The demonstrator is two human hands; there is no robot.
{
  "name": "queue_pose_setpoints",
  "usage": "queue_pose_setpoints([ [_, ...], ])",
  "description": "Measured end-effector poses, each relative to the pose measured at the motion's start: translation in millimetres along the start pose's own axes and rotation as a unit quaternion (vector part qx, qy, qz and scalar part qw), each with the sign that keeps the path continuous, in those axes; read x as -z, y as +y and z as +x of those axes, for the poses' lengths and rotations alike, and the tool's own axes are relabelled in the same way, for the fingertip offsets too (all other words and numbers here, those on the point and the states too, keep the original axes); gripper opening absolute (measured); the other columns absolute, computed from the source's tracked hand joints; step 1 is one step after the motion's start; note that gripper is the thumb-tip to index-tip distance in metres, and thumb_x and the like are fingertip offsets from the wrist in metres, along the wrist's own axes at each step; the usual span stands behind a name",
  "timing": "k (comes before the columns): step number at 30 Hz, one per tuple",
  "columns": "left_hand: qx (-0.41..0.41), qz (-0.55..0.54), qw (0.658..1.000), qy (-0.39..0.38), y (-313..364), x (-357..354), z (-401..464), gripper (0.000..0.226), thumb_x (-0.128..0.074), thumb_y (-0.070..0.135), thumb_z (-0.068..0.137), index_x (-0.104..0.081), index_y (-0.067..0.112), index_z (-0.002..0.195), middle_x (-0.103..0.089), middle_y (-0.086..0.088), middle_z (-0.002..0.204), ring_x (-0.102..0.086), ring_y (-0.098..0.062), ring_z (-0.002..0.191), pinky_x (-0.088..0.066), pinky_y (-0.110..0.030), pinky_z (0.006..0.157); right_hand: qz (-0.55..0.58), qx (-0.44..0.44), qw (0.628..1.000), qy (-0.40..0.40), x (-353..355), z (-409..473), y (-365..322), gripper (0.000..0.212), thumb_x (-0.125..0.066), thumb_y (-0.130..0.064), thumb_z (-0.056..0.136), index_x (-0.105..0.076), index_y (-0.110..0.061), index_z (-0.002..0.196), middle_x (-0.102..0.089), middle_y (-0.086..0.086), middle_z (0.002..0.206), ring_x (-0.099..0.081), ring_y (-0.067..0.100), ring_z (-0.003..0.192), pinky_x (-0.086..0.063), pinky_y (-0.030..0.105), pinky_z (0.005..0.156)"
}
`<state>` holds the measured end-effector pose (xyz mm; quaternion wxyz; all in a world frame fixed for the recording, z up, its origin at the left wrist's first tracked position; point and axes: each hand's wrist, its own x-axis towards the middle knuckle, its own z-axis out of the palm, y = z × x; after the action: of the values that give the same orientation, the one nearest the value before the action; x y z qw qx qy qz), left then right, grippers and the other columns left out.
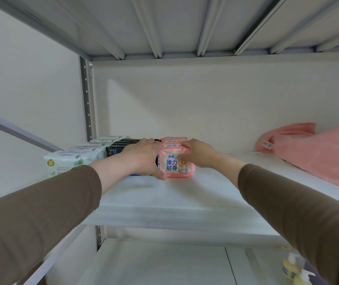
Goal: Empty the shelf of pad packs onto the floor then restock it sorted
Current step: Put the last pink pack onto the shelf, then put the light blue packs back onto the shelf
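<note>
Hands [171, 156] flank front pink pack [176, 164], gripping.

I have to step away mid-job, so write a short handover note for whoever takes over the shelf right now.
Left hand: grips the left side of the front pink pack, thumb at its lower corner.
Right hand: fingers curled over that pack's top right.
On the shelf: white packs far left, black packs next, pink row behind the front pack.
Done: three sorted rows.
Left: seat this pack. Whether more packs wait on the floor is out of view.
</note>
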<state>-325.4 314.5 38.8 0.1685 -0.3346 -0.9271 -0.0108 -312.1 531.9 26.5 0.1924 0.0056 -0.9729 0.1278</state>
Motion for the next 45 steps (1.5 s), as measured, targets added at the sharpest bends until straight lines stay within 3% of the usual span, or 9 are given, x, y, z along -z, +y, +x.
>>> queue_pose_setpoints([
  [3,-0.002,-0.001,1.000,-0.005,1,-5,0,0.090,-0.076,0.068,0.061,-0.042,0.028,0.134,-0.048,0.007,0.129,-0.039,-0.018,0.126,-0.044,-0.038,0.091,-0.008,-0.005,1.000,0.012,-4,-2,1,0.046,-0.063,-0.048,0.087,-0.057,-0.027,0.128,-0.062,0.000,0.123,-0.062,0.023,0.101,-0.052,0.034,0.082],
  [7,-0.001,-0.012,1.000,0.003,4,-9,-6,0.093,-0.077,0.065,0.061,-0.039,0.030,0.139,-0.046,0.007,0.132,-0.038,-0.018,0.128,-0.043,-0.037,0.089,-0.034,-0.013,0.999,0.037,-3,-16,3,0.082,-0.065,-0.055,0.087,-0.028,-0.026,0.154,-0.035,0.002,0.155,-0.035,0.030,0.136,-0.036,0.042,0.108],
  [12,0.005,-0.029,0.999,0.038,9,-4,-31,0.096,-0.078,0.058,0.067,-0.031,0.030,0.146,-0.040,0.007,0.141,-0.034,-0.018,0.133,-0.041,-0.038,0.100,-0.060,0.014,0.994,0.088,4,-52,-4,0.081,-0.062,-0.058,0.087,-0.026,-0.030,0.154,-0.020,-0.001,0.162,-0.013,0.024,0.147,-0.026,0.048,0.114],
  [16,-0.005,-0.048,0.997,0.059,13,-1,-56,0.092,-0.077,0.054,0.072,-0.029,0.029,0.147,-0.038,0.006,0.143,-0.034,-0.018,0.133,-0.039,-0.035,0.098,-0.073,0.035,0.991,0.110,5,-86,-15,0.074,-0.063,-0.053,0.088,-0.032,-0.031,0.151,-0.022,-0.005,0.161,-0.014,0.022,0.146,-0.024,0.047,0.112],
  [20,-0.023,-0.037,0.996,0.077,19,-3,-84,0.098,-0.073,0.056,0.077,-0.021,0.024,0.154,-0.024,0.003,0.157,-0.026,-0.021,0.142,-0.031,-0.037,0.113,-0.075,0.040,0.990,0.113,0,-121,-28,0.072,-0.063,-0.053,0.088,-0.034,-0.030,0.150,-0.024,-0.006,0.160,-0.017,0.022,0.145,-0.025,0.045,0.111],
  [24,-0.056,-0.043,0.993,0.099,23,-9,-121,0.093,-0.069,0.055,0.081,-0.020,0.025,0.154,-0.014,0.004,0.162,-0.017,-0.020,0.147,-0.018,-0.035,0.118,-0.085,0.052,0.986,0.132,-8,-154,-45,0.070,-0.062,-0.052,0.089,-0.034,-0.032,0.150,-0.027,-0.007,0.159,-0.021,0.021,0.143,-0.028,0.044,0.110],
  [31,-0.123,-0.051,0.980,0.145,11,-33,-204,0.089,-0.068,0.050,0.083,-0.022,0.023,0.154,-0.020,0.003,0.160,-0.018,-0.018,0.146,-0.014,-0.031,0.118,-0.084,0.078,0.975,0.191,-41,-223,-96,0.058,-0.063,-0.043,0.089,-0.045,-0.028,0.143,-0.045,-0.010,0.144,-0.039,0.020,0.124,-0.036,0.039,0.098],
  [38,-0.148,-0.081,0.980,0.102,-9,-92,-290,0.090,-0.072,0.047,0.080,-0.026,0.020,0.153,-0.023,0.000,0.159,-0.020,-0.020,0.146,-0.014,-0.029,0.118,-0.088,0.046,0.987,0.126,-114,-301,-142,0.062,-0.065,-0.046,0.087,-0.045,-0.028,0.143,-0.043,-0.009,0.145,-0.039,0.021,0.122,-0.035,0.036,0.095],
  [45,-0.150,-0.125,0.981,-0.003,-1,-190,-365,0.092,-0.070,0.047,0.081,-0.021,0.020,0.154,-0.019,0.000,0.160,-0.017,-0.019,0.146,-0.014,-0.030,0.118,-0.079,0.010,0.996,0.027,-202,-386,-140,0.068,-0.066,-0.050,0.086,-0.040,-0.028,0.145,-0.041,-0.006,0.147,-0.038,0.023,0.125,-0.038,0.040,0.098],
])
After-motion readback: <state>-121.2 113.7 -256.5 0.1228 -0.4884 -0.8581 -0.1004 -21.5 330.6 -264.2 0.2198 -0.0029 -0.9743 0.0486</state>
